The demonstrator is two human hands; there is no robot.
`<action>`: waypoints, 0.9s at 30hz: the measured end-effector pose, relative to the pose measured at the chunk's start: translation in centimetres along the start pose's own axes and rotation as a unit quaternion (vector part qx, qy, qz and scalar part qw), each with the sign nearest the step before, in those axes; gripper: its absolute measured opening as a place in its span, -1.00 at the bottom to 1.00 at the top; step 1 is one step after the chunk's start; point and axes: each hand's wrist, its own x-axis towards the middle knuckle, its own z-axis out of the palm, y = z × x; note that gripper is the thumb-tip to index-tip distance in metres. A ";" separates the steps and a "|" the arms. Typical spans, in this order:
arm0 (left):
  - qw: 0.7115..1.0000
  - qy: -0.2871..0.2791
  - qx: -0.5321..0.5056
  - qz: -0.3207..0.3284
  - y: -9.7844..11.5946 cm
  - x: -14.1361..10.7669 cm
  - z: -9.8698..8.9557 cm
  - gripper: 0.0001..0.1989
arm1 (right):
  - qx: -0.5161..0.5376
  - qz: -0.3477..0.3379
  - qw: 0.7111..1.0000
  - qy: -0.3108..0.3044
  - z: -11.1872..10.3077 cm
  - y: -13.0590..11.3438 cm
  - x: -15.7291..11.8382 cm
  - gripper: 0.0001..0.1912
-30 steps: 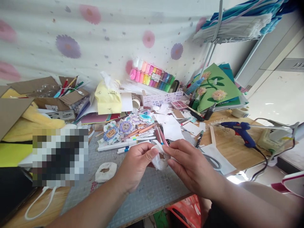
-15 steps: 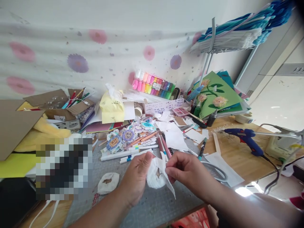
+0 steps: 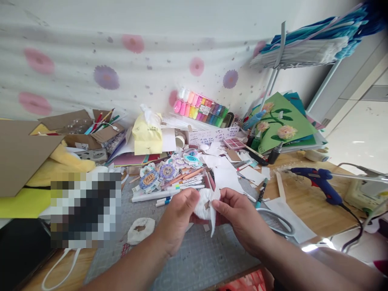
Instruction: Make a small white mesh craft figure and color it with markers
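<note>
Between my two hands is a white, soft-looking ring (image 3: 200,205) with a hole in it, seemingly wrapped in tissue or padding. My left hand (image 3: 178,218) is closed on its left side, thumb on top. At its right side my right hand (image 3: 238,214) pinches a white strip (image 3: 213,220) that lies against the ring, one loose end pointing down. A second white ring (image 3: 141,231) rests flat on the grey cutting mat (image 3: 145,266), left of my left forearm.
Pens (image 3: 184,185), paper scraps and round patterned cutouts (image 3: 149,180) crowd the mat's far side. A blue glue gun (image 3: 315,180) lies on the right. Cardboard (image 3: 27,153) stands at left. Behind are coloured clay packs (image 3: 203,107) and a green flower card (image 3: 281,121).
My hands have lifted the ring slightly up and away from me. The strip's loose end has swung inward, and my right fingers have moved closer around it. The view has shifted a little left.
</note>
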 end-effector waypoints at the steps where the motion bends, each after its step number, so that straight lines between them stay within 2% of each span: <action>1: 1.000 -0.023 -0.007 -0.006 0.1 0.0 0.2 -0.65 | -0.003 -0.010 1.000 0.015 0.0 0.1 0.1 -0.66; 3: 0.998 -0.060 -0.009 -0.004 -0.1 -0.1 0.6 -0.48 | -0.007 -0.029 0.999 0.037 0.2 0.4 0.2 -0.68; 5: 0.998 -0.050 0.021 0.020 -0.4 -0.2 0.9 -0.37 | -0.016 -0.044 0.998 0.049 0.5 0.7 0.2 -0.70; 7: 0.995 -0.005 0.083 0.047 -0.8 -0.1 1.0 -0.44 | -0.032 -0.057 0.997 0.050 0.8 1.1 0.1 -0.72; 9: 0.987 0.027 0.141 0.068 -0.9 0.0 1.0 -0.59 | -0.050 -0.067 0.996 0.042 0.8 1.2 0.0 -0.74; 11: 0.982 0.027 0.170 0.078 -0.6 0.1 0.8 -0.71 | -0.073 -0.084 0.993 0.031 0.5 1.2 0.0 -0.77; 13: 0.979 0.015 0.185 0.078 -0.3 0.1 0.6 -0.72 | -0.114 -0.114 0.987 0.025 -0.1 0.8 0.0 -0.79; 15: 0.978 0.003 0.195 0.071 -0.1 0.0 0.5 -0.71 | -0.178 -0.166 0.970 0.024 -0.8 0.4 0.0 -0.78; 19: 0.976 -0.016 0.210 0.057 0.1 -0.2 0.3 -0.67 | -0.299 -0.286 0.910 0.011 -1.9 -0.6 -0.1 -0.93; 23: 0.976 -0.035 0.213 0.035 0.3 -0.2 0.4 -0.65 | -0.373 -0.341 0.863 0.003 -2.6 -1.4 -0.5 -0.91; 25: 0.974 -0.047 0.218 0.031 0.3 -0.3 0.5 -0.64 | -0.378 -0.337 0.862 -0.007 -2.8 -1.5 -0.7 -0.91; 27: 0.973 -0.059 0.223 0.031 0.3 -0.3 0.5 -0.61 | -0.371 -0.304 0.877 -0.013 -3.0 -1.5 -0.9 -0.90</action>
